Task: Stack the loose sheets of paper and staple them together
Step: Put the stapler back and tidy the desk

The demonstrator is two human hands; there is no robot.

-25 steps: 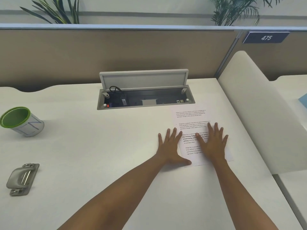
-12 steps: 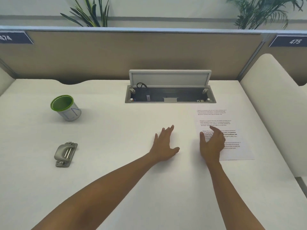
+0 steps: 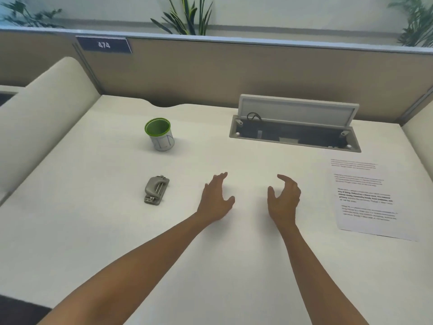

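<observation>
1. While both arms reach forward over the white desk (image 3: 93, 231), neither hand grips anything.
2. Left hand (image 3: 216, 198): palm down, fingers loosely spread and pointing away from the person. Whether it touches the desktop or sits just above it cannot be told.
3. Right hand (image 3: 284, 198): turned on edge, fingers curled inward toward the thumb in a loose cup, empty.
4. Paper (image 3: 365, 198): printed sheets lie flat on the right side of the desk, to the right of the right hand and apart from it. How many sheets are in the pile cannot be told; only the top page shows, with blocks of text and 1 bold paragraph near the middle.
5. Stapler (image 3: 155, 190): grey, lying on the desk to the left of the left hand, apart from it, and well apart from the paper.
6. Cup (image 3: 159, 134): white with a green rim, upright, beyond the stapler.
7. Cable box (image 3: 295, 134): sunk into the desktop beyond the hands, lid raised, a black cable loop showing at its left end.
8. Partition (image 3: 234, 73): tan, runs along the far edge of the desk; a dark sign (image 3: 104, 45) on it reads 474.
9. Plants (image 3: 187, 15) stand behind the partition.
</observation>
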